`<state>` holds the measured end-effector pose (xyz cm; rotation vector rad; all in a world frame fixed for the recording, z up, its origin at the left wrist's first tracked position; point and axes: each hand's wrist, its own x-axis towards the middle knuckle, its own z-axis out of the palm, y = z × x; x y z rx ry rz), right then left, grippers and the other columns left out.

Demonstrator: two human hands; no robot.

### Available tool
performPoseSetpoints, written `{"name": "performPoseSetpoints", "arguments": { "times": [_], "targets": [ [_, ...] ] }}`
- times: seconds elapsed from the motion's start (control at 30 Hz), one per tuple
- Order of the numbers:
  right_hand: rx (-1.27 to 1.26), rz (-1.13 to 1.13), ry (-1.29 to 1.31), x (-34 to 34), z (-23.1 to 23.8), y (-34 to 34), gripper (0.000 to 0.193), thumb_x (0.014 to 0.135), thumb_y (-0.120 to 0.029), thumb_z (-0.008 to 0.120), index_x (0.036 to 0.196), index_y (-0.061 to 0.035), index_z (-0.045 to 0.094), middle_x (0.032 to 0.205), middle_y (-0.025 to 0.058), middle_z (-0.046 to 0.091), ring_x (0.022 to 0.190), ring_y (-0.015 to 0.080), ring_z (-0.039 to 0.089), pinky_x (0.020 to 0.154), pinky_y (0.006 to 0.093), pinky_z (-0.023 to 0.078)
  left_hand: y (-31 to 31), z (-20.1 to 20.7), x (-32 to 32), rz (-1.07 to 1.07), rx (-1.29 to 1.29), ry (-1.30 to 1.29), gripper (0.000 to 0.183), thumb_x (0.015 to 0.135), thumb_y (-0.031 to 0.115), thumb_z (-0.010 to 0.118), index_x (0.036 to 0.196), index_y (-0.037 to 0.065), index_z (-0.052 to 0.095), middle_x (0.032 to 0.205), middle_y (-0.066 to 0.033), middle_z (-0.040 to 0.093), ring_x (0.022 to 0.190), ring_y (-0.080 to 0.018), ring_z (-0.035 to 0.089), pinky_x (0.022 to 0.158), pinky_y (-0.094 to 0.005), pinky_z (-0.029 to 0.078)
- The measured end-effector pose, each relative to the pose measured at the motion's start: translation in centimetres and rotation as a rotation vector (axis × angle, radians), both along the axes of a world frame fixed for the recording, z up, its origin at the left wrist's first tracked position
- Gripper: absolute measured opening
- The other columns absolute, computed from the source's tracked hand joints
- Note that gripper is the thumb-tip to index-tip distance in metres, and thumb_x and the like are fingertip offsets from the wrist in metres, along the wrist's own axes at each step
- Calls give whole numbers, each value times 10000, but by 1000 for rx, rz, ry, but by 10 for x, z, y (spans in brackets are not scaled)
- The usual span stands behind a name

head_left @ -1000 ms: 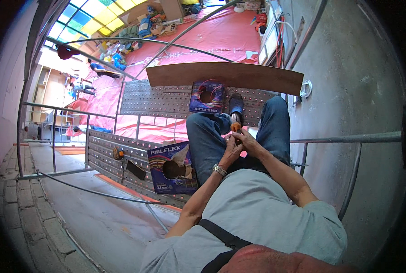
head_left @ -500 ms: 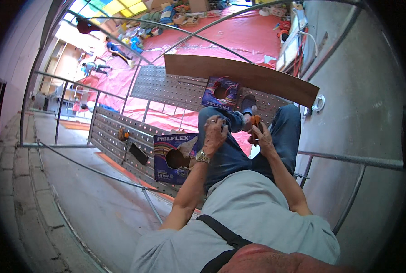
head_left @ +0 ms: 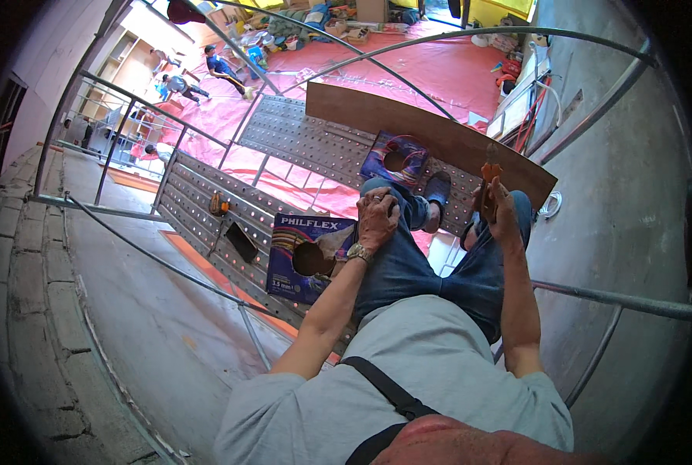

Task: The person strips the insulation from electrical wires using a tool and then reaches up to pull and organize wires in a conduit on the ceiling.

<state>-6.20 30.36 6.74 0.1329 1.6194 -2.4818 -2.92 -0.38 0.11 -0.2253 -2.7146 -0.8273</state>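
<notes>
Well, the relation that counts is a close one: the orange-handled pliers (head_left: 491,172) sit inside my right grip (head_left: 502,211) and run out of it just short of twelve o'clock, long axis near the six-to-twelve line, head upward in view; that grip is narrow, wrapped around the handles, and shows over the right knee (head_left: 522,213); it is plainly the nearer one, since the left grip (head_left: 378,219) lies well apart, at eight o'clock from the pliers, resting on the left knee (head_left: 374,186) with bent fingers; whether anything sits beneath them I cannot tell; from there one blue box (head_left: 285,260) with a round hole stands at eight o'clock, and a second blue box (head_left: 377,163) sits at twelve, on the perforated metal plank (head_left: 284,128) near a shoe (head_left: 437,188); the brown board (head_left: 431,116) shows behind the pliers' head.

Against the frame half a second ago, the pliers are further toward three o'clock, away from the shoe and across to the right knee; the left grip matches its place on the left knee; the view is swung too, with the board tilted further clockwise.
</notes>
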Motion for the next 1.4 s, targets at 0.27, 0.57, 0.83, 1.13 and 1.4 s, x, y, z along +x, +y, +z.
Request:
{"name": "performPoseSetpoints", "arguments": {
  "times": [0.27, 0.57, 0.83, 1.13, 1.4],
  "targets": [
    [20, -128, -456, -22, -108, 3, 548, 935, -602, 596, 1140, -95, 581, 821, 82, 658, 617, 192, 647, 538, 314, 533, 0, -2, -4, 14, -23, -58, 190, 829, 214, 684, 985, 108, 700, 1282, -70, 623, 1257, -266, 495, 1059, -454, 327],
    [-216, -143, -438, -27, -103, -4, 348, 973, -427, 622, 1085, -98, 605, 850, 58, 641, 738, 180, 650, 678, 347, 558, 4, -3, -5, 49, -51, -73, 168, 828, 200, 695, 964, 103, 712, 1258, -69, 622, 1244, -267, 497, 1050, -458, 330],
    [-131, -148, -380, -34, -111, 6, 273, 967, -362, 663, 966, -93, 613, 789, 19, 628, 660, 140, 627, 619, 312, 550, 4, -2, -6, 41, -73, -56, 171, 825, 203, 696, 961, 100, 713, 1238, -66, 630, 1237, -263, 501, 1041, -448, 336],
    [-11, -94, -298, -28, -97, 3, 269, 906, -361, 743, 944, -108, 663, 805, -21, 622, 661, 86, 557, 589, 245, 416, 5, -3, -5, 54, -79, -61, 165, 826, 201, 697, 956, 101, 713, 1234, -65, 635, 1230, -263, 504, 1040, -445, 337],
    [54, -14, -344, -26, -87, 4, 285, 946, -363, 696, 1016, -92, 640, 868, 11, 639, 783, 109, 613, 714, 286, 500, 3, -4, -5, 55, -55, -84, 165, 831, 206, 702, 960, 104, 712, 1242, -57, 631, 1238, -265, 492, 1077, -449, 309]
  ]
}}
